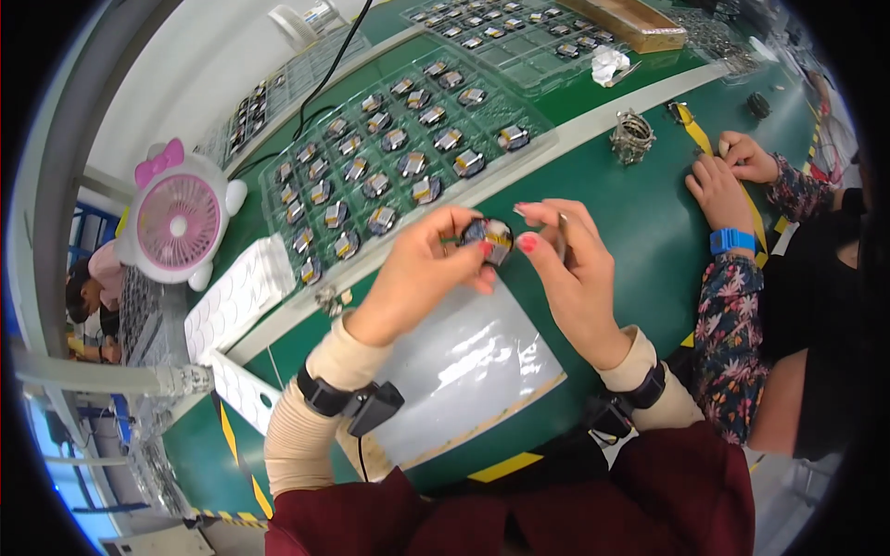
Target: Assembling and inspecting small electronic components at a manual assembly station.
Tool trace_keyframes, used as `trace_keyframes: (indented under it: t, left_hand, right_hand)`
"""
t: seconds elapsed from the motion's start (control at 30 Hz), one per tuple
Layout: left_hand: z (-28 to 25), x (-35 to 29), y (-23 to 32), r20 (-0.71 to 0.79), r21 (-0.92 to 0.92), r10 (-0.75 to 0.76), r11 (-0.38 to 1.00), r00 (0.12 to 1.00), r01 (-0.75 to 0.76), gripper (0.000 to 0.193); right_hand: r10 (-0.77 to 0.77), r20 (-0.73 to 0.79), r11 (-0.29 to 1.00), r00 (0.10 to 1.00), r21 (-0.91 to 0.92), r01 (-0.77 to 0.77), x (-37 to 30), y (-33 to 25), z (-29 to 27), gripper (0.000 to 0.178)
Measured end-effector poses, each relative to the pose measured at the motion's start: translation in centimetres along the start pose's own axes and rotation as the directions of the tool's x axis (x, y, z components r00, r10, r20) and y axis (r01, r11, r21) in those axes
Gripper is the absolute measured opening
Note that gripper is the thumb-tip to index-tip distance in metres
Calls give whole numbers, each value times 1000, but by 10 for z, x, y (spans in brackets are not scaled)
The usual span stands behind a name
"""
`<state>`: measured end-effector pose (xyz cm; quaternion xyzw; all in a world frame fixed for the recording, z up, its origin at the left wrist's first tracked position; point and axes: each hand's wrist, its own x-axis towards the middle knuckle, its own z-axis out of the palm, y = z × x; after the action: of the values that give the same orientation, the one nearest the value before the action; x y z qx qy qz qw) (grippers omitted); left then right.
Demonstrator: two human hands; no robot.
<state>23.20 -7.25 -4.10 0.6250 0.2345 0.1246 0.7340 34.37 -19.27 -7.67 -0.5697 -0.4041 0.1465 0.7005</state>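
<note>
My left hand (422,269) is closed on a small round electronic module (489,239) with a dark rim and a silver-and-yellow middle. The thumb presses on its face, and fingers curl behind it. Just to the right, my right hand (577,278) has its thumb and forefinger apart, close to the module's edge. A thin greyish piece shows among its bent fingers, too small to make out. Below both hands lies a shiny pale sheet (473,361) on the green bench. Beyond them, a clear compartment tray (501,190) carries several similar modules.
At left stand a pink-and-white fan (178,218) and white paper sheets (236,301). A metal-coloured roll (632,137), crumpled tissue (609,65) and an open box (640,23) are farther back. A co-worker's hands (721,181) handle yellow tape at right. A black cable (324,83) crosses behind the tray.
</note>
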Motion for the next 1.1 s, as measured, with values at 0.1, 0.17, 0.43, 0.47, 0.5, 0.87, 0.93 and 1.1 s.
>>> trace_keyframes:
  t: [0.1, 0.17, 0.43, 0.47, 0.5, 0.87, 0.93, 1.1]
  left_hand:
    - [0, -36, -16, -17, -62, -10, 998, 1000, 9, 17]
    - [-5, -54, -25, -65, -82, -13, 997, 998, 7, 15]
    - [-13, -95, -33, -281, -337, -11, 937, 960, -88, 11]
    - [-15, -97, -34, -317, -371, -16, 922, 948, -109, 10]
    - [-18, -99, -35, -319, -372, -8, 921, 948, -117, 10]
    - [-29, -97, -46, -402, 246, 326, 939, 856, -242, 8]
    - [-27, -96, -46, -404, 233, 306, 946, 862, -226, 7]
    - [-28, -98, -38, -355, 133, 139, 986, 925, -98, 7]
  right_hand:
    - [4, 145, 1000, 989, 21, -7, -11, 4, 12, 19]
    - [-10, 273, 998, 962, 65, -8, -17, 8, 23, 17]
    - [-347, 336, 910, 876, -106, 401, -21, -10, 55, 3]
    - [-353, 341, 907, 871, -104, 408, -21, -13, 58, 3]
    - [-368, 303, 909, 879, -81, 409, -21, -17, 62, 3]
    - [-375, 385, 870, 843, -168, 463, -26, 1, 69, 11]
    - [-479, 376, 793, 793, -203, 575, -26, 5, 69, 15]
    - [-583, 388, 682, 714, -244, 689, -24, 10, 68, 20]
